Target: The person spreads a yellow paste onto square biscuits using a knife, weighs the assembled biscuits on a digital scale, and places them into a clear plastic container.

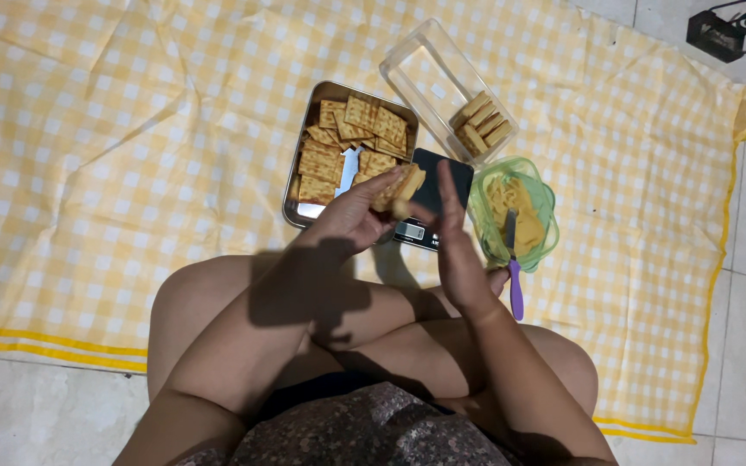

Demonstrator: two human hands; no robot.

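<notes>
**Cracker Stack Held Above Scale**

The left hand point(351, 216) grips a stack of crackers point(401, 190), fingers closed around its lower edge. The crackers are square, golden-tan and layered with pale filling; the stack tilts above the black scale point(442, 173). The right hand point(458, 246) is open, fingers extended flat just beside the stack, holding nothing. A metal tray point(304, 211) of crackers lies left of the scale, on the yellow checked cloth point(131, 129).

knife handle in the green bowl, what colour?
Purple; the knife handle sticks out over the green bowl's rim, clearest in the head view.
</notes>
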